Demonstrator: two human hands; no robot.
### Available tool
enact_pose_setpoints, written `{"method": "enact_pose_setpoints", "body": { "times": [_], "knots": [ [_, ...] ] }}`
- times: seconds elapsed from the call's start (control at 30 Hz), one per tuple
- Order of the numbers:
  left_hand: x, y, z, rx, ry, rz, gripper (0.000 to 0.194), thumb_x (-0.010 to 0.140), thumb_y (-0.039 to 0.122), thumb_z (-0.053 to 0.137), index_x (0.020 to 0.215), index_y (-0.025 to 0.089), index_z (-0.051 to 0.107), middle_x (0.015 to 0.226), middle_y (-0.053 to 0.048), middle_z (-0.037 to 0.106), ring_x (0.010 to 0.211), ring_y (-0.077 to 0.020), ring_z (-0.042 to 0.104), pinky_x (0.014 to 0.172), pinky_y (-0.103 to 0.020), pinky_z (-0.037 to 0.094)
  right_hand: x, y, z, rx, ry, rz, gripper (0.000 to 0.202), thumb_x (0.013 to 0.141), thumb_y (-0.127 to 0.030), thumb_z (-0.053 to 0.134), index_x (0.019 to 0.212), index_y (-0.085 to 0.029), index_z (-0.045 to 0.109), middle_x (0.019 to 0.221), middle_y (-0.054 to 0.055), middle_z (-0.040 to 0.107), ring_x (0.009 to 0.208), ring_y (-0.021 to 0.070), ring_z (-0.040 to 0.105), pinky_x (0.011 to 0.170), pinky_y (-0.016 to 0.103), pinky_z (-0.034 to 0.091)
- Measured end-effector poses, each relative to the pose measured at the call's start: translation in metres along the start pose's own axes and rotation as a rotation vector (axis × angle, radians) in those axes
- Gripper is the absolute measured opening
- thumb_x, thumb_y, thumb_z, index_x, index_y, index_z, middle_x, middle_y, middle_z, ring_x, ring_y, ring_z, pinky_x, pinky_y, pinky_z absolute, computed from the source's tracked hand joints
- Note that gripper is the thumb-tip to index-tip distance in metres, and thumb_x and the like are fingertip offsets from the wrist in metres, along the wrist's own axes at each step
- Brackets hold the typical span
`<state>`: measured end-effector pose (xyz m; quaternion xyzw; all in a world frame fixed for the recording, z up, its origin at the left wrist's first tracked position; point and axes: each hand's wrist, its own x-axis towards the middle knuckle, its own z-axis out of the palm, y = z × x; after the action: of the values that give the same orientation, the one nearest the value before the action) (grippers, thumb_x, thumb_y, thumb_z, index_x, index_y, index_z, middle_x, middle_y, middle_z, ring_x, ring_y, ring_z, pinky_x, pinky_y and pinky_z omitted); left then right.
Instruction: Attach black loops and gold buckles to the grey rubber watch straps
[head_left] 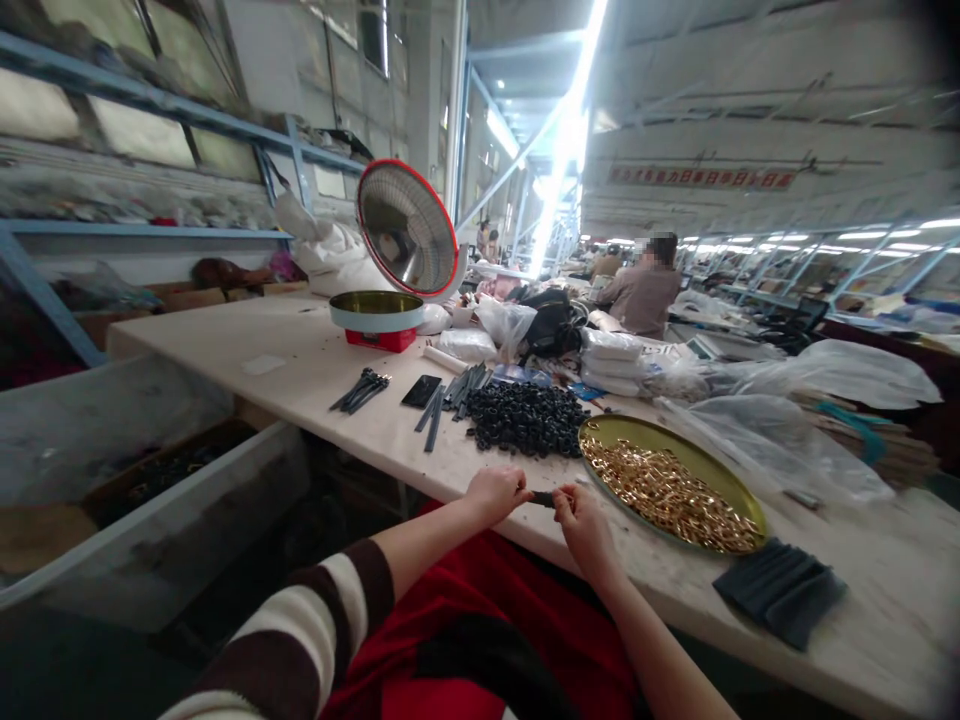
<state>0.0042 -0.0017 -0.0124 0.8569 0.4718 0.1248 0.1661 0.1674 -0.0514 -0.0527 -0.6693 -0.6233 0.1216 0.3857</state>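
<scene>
Between my two hands a short dark strap [541,498] is stretched at the table's front edge. My left hand [498,492] pinches its left end, and the fingers of my right hand [581,515] are closed on the other end. Just beyond them lies a heap of small black loops [525,415]. To the right, an olive-coloured round tray [694,445] holds many gold metal clasps [667,490]. A stack of dark flat strips [781,590] rests right of the tray. Loose dark strips [433,415] and a bundle of straps with metal ends [361,390] lie to the left.
A black phone-like slab [421,391] lies on the table [315,350]. Behind it stand a round tin on a red base [380,338] and a red-rimmed reflector heater [407,228]. Plastic bags [810,440] crowd the back and right. A person [645,290] sits farther off.
</scene>
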Motion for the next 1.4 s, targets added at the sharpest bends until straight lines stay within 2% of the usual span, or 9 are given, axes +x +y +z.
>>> {"method": "enact_pose_setpoints", "body": {
  "times": [0.13, 0.3, 0.4, 0.67, 0.9, 1.03, 1.23, 1.33, 1.4],
  "knots": [
    [0.027, -0.047, -0.003, 0.054, 0.091, -0.177, 0.023, 0.083, 0.032, 0.053, 0.093, 0.013, 0.058, 0.102, -0.007, 0.058, 0.097, -0.0194, 0.053, 0.086, -0.039, 0.040, 0.014, 0.026, 0.026, -0.132, 0.085, -0.022, 0.030, 0.080, -0.042, 0.043, 0.079, -0.017, 0.059, 0.084, 0.012, 0.062, 0.081, 0.0275, 0.055, 0.071, 0.038, 0.036],
    [0.031, -0.113, -0.045, 0.058, 0.238, -0.498, 0.031, 0.085, 0.030, 0.050, 0.111, 0.014, 0.051, 0.114, -0.009, 0.051, 0.102, -0.0216, 0.051, 0.086, -0.044, 0.042, 0.006, 0.041, 0.034, -0.167, 0.161, -0.052, 0.031, 0.082, -0.038, 0.040, 0.093, -0.016, 0.059, 0.095, 0.012, 0.061, 0.091, 0.0274, 0.052, 0.077, 0.038, 0.034],
    [0.023, -0.128, -0.059, -0.016, 0.245, -0.573, 0.029, 0.085, 0.031, 0.051, 0.108, 0.013, 0.052, 0.107, -0.008, 0.055, 0.092, -0.0186, 0.055, 0.079, -0.038, 0.047, 0.006, 0.042, 0.034, -0.155, 0.189, -0.074, 0.026, 0.081, -0.036, 0.042, 0.087, -0.017, 0.060, 0.088, 0.009, 0.063, 0.084, 0.0251, 0.054, 0.075, 0.036, 0.035],
    [-0.036, -0.088, -0.046, -0.313, 0.397, -0.383, 0.017, 0.080, 0.028, 0.053, 0.086, 0.012, 0.055, 0.074, 0.000, 0.058, 0.068, -0.0125, 0.056, 0.068, -0.028, 0.045, 0.011, 0.050, 0.034, -0.068, 0.294, -0.114, 0.021, 0.079, -0.031, 0.045, 0.087, -0.016, 0.058, 0.085, 0.008, 0.063, 0.083, 0.0208, 0.055, 0.078, 0.033, 0.040],
    [-0.075, -0.027, -0.101, -0.815, 0.554, -0.104, 0.027, 0.074, 0.041, 0.052, 0.086, 0.017, 0.049, 0.081, 0.000, 0.060, 0.079, -0.0146, 0.059, 0.069, -0.025, 0.046, 0.004, 0.056, 0.016, -0.061, 0.365, -0.109, 0.022, 0.081, -0.025, 0.043, 0.095, -0.012, 0.055, 0.088, 0.008, 0.061, 0.079, 0.0176, 0.058, 0.075, 0.034, 0.044],
    [-0.074, 0.007, -0.082, -1.452, 0.306, -0.301, 0.015, 0.078, 0.030, 0.051, 0.086, 0.018, 0.045, 0.081, 0.000, 0.061, 0.071, -0.0089, 0.059, 0.065, -0.019, 0.047, 0.001, 0.054, -0.003, -0.102, 0.321, -0.132, 0.023, 0.080, -0.021, 0.040, 0.092, -0.013, 0.057, 0.086, 0.008, 0.062, 0.075, 0.0173, 0.059, 0.073, 0.031, 0.045],
    [-0.086, 0.037, 0.012, -1.540, -0.313, -0.592, 0.021, 0.066, 0.014, 0.063, 0.082, 0.010, 0.050, 0.066, -0.004, 0.058, 0.049, -0.0079, 0.054, 0.046, -0.018, 0.040, 0.032, 0.054, -0.014, -0.223, 0.220, -0.103, 0.022, 0.079, -0.018, 0.041, 0.092, -0.013, 0.057, 0.088, 0.009, 0.061, 0.076, 0.0168, 0.058, 0.072, 0.028, 0.045],
    [-0.081, 0.034, 0.018, -1.650, -0.521, -0.556, 0.034, 0.061, 0.006, 0.063, 0.093, 0.009, 0.054, 0.078, -0.005, 0.060, 0.060, -0.0075, 0.058, 0.054, -0.017, 0.044, 0.060, 0.059, -0.008, -0.288, 0.140, -0.075, 0.023, 0.079, -0.016, 0.042, 0.096, -0.013, 0.057, 0.093, 0.009, 0.060, 0.083, 0.0177, 0.057, 0.076, 0.028, 0.043],
    [-0.068, 0.027, 0.007, -1.687, -0.514, -0.526, 0.037, 0.062, 0.006, 0.064, 0.098, 0.011, 0.056, 0.085, -0.005, 0.060, 0.068, -0.0080, 0.059, 0.059, -0.016, 0.046, 0.081, 0.063, -0.001, -0.331, 0.089, -0.053, 0.024, 0.079, -0.015, 0.043, 0.099, -0.015, 0.057, 0.097, 0.009, 0.059, 0.087, 0.0185, 0.056, 0.078, 0.028, 0.041]
  ]
}}
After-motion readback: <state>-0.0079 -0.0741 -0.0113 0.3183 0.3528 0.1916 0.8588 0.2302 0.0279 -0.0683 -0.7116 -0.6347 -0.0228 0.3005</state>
